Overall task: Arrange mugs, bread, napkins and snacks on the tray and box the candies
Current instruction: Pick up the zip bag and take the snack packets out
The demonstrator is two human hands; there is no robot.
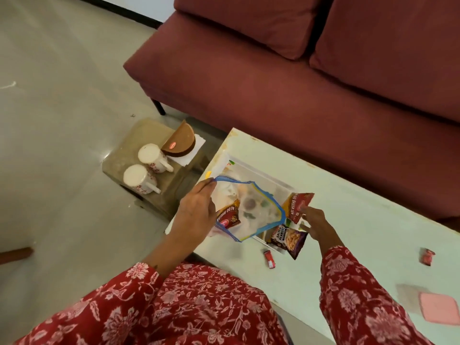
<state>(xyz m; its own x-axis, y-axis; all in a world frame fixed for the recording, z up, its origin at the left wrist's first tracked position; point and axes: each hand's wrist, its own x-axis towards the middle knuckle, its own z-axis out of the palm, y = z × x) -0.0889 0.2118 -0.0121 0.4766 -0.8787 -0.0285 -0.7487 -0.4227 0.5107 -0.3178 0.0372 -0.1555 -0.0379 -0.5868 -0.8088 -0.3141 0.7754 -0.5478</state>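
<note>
Left hand (196, 212) pinching rim of zip bag (249, 207), mouth held wide over clear box (261, 175) near table's (373, 220) left edge, likely for emptying. Right hand (315, 221) gripping red snack packet (298, 206). Mugs (146, 168), bread (178, 141), napkins (193, 151) on tray (132, 140). Candies (270, 258) loose near front edge.

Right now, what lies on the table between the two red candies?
Nothing: in the head view the table is bare between the candy near the peanut packet and the candy further right.
</note>
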